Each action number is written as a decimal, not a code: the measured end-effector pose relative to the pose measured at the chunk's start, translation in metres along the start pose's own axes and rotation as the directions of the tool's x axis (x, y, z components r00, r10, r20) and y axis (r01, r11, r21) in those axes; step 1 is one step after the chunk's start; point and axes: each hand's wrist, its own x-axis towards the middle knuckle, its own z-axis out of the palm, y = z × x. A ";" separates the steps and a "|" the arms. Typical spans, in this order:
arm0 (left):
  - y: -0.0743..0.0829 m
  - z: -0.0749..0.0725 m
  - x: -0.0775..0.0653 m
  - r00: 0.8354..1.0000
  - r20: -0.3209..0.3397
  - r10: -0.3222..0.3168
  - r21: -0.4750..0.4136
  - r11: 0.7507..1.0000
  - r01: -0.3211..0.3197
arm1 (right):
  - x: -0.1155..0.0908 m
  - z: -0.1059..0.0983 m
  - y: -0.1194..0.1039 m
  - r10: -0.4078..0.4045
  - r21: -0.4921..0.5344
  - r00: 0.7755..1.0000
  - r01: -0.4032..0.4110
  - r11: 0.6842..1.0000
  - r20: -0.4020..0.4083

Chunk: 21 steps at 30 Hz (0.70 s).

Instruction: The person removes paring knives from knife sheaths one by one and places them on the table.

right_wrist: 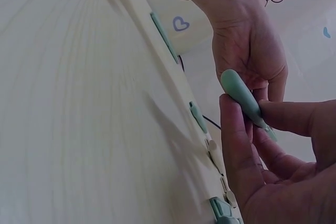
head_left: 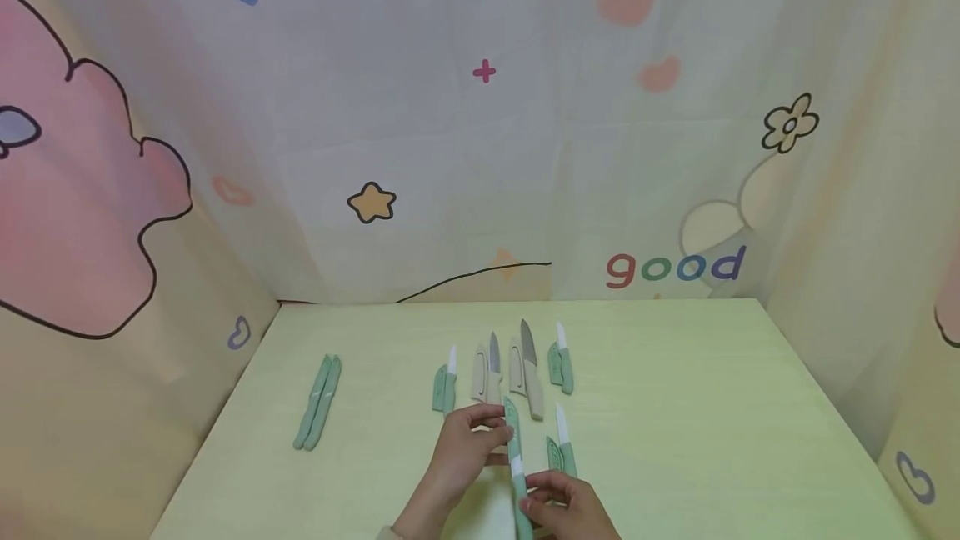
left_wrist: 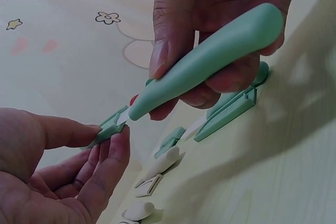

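Note:
My left hand (head_left: pixel 467 448) pinches a green knife sheath (head_left: pixel 512 419) between thumb and fingers. The right hand (head_left: pixel 566 507) holds the green handle (left_wrist: pixel 210 59) of a knife, thumb on one side and fingers on the other. Between handle and sheath a short stretch of white blade (head_left: pixel 517 467) shows; the rest of it appears to be inside the sheath. Both parts are in line, raised above the table. Just beyond the left hand lies a beige knife (head_left: pixel 493 361), its handle end partly hidden. A green paring knife (head_left: pixel 566 444) lies near the right hand.
Across the table (head_left: pixel 675 407) lie a larger beige knife (head_left: pixel 529 365) with a beige sheath (head_left: pixel 517 367), and green knives (head_left: pixel 450 386) (head_left: pixel 565 361) beside their sheaths. Two long green knives (head_left: pixel 318 402) rest together at the left. A printed curtain (head_left: pixel 420 107) stands behind.

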 end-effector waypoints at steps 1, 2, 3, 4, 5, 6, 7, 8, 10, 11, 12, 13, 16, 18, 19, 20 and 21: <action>0.000 0.000 0.000 1.000 -0.002 0.001 0.000 1.000 -0.001 | 0.000 0.000 0.001 0.003 -0.007 1.000 -0.003 1.000 0.000; 0.001 0.000 0.000 1.000 -0.005 0.000 -0.001 1.000 0.000 | 0.000 -0.001 0.001 0.009 -0.012 1.000 -0.009 1.000 0.001; 0.001 -0.001 0.000 1.000 -0.008 0.002 -0.001 1.000 -0.002 | 0.000 -0.001 0.002 0.018 -0.016 1.000 -0.018 1.000 0.001; 0.001 -0.001 0.001 1.000 -0.012 0.005 -0.001 1.000 -0.005 | -0.001 -0.001 0.002 0.030 -0.017 1.000 -0.030 0.999 0.000; 0.001 -0.002 0.001 1.000 -0.019 0.004 -0.003 1.000 -0.004 | -0.001 -0.001 0.003 0.045 -0.019 0.999 -0.045 0.999 -0.002; 0.001 -0.002 0.002 1.000 -0.025 0.006 -0.004 1.000 -0.006 | -0.002 -0.001 0.003 0.058 -0.018 0.998 -0.059 0.998 -0.003; 0.001 -0.003 0.002 0.999 -0.031 0.009 -0.005 1.000 -0.009 | -0.003 -0.001 0.002 0.075 -0.013 0.997 -0.075 0.997 -0.002; 0.002 -0.004 0.002 0.999 -0.038 0.012 -0.005 1.000 -0.012 | -0.004 0.000 0.002 0.088 -0.010 0.996 -0.088 0.996 -0.002; 0.002 -0.005 0.003 0.999 -0.048 0.015 -0.009 1.000 -0.016 | -0.006 0.001 0.002 0.100 -0.007 0.995 -0.100 0.995 0.000; 0.003 -0.005 0.003 0.998 -0.053 0.015 -0.013 1.000 -0.015 | -0.007 0.001 0.001 0.101 -0.008 0.995 -0.101 0.995 0.002; 0.004 -0.006 0.002 0.998 -0.057 0.014 -0.016 1.000 -0.015 | -0.007 0.002 0.001 0.101 -0.007 0.995 -0.101 0.995 0.005; 0.004 -0.006 0.002 0.998 -0.062 0.014 -0.017 1.000 -0.015 | -0.008 0.002 0.001 0.106 -0.008 0.994 -0.106 0.994 0.008; 0.006 -0.009 0.001 0.997 -0.071 0.022 -0.029 0.999 -0.024 | -0.009 0.003 0.001 0.117 -0.022 0.993 -0.117 0.993 0.016; 0.007 -0.011 0.001 0.996 -0.082 0.027 -0.035 0.999 -0.030 | -0.009 0.003 0.001 0.138 -0.030 0.990 -0.137 0.990 0.022; 0.007 -0.012 0.001 0.996 -0.087 0.031 -0.037 0.999 -0.034 | -0.009 0.004 0.001 0.149 -0.035 0.989 -0.148 0.988 0.024; 0.007 -0.013 0.001 0.995 -0.092 0.033 -0.036 0.999 -0.037 | -0.009 0.004 0.001 0.157 -0.040 0.987 -0.156 0.987 0.024; 0.006 -0.015 0.001 0.995 -0.099 0.033 -0.035 0.999 -0.037 | -0.010 0.004 0.001 0.165 -0.045 0.986 -0.164 0.985 0.023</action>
